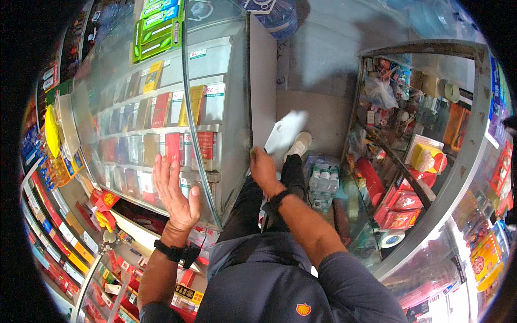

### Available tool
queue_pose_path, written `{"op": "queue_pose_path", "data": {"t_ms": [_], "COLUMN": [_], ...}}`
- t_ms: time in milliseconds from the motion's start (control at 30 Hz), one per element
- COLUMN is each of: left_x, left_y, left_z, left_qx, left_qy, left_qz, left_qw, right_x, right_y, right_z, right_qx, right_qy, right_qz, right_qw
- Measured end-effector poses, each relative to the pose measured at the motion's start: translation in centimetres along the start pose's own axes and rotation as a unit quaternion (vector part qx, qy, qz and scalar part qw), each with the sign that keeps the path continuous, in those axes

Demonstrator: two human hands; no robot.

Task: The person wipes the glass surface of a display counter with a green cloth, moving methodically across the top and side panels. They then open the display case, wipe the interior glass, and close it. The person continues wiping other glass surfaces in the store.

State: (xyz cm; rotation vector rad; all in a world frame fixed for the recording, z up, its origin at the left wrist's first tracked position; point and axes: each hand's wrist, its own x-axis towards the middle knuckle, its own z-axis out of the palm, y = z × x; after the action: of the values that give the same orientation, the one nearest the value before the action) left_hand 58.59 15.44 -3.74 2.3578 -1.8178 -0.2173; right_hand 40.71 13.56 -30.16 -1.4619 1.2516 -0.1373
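My left hand (175,202) is raised before the glass display case (238,80), fingers spread and nothing held. Whether it touches the glass is unclear. Behind the glass, cigarette packs (161,110) stand on several stepped shelves with price tags (214,91). At the case's rear edge, beside its pale panel (262,72), my right hand (264,171) is curled. Its fingertips are turned away, so what they touch or hold is hidden. Boxes of chewing gum (157,38) lie on top of the glass.
Beside my shoe (299,144) stands a pack of water bottles (324,177). A metal-framed glass cabinet (456,161) on the right holds red packets (402,200) and a tape roll (391,239). At the far end sits a large blue water bottle (280,24).
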Motion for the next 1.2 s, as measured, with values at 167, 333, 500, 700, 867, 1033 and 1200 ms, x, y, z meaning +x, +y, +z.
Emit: {"op": "queue_pose_path", "data": {"t_ms": [167,333,500,700,867,1033,1200], "left_x": [-0.4,-0.4,-0.3,-0.4,0.0,0.1,-0.3], "left_y": [-0.4,-0.5,-0.5,-0.4,-0.1,0.0,-0.1], "left_z": [0.3,0.3,0.3,0.4,0.3,0.2,0.2], "left_qx": [-0.005,-0.005,0.001,-0.012,0.004,0.004,-0.006], "left_qy": [0.001,0.001,0.001,-0.001,-0.010,-0.010,-0.018], "left_qz": [0.002,0.003,0.005,-0.005,0.009,0.012,0.000], "left_qw": [1.000,1.000,1.000,1.000,1.000,1.000,1.000], "right_x": [11.9,13.0,3.0,6.9,8.4,8.0,9.0], "right_y": [-3.0,-6.9,-6.0,-4.1,-3.4,-3.1,-3.2], "right_z": [-2.7,-3.6,-3.2,-1.8,-1.5,-2.0,-2.2], "right_qx": [-0.063,0.154,0.199,0.265,0.257,0.297,0.331], "right_qy": [0.037,0.143,-0.011,0.103,0.026,0.020,-0.056], "right_qz": [-0.092,-0.119,0.074,-0.098,0.012,0.070,0.083], "right_qw": [0.993,0.970,0.977,0.954,0.966,0.952,0.938]}}
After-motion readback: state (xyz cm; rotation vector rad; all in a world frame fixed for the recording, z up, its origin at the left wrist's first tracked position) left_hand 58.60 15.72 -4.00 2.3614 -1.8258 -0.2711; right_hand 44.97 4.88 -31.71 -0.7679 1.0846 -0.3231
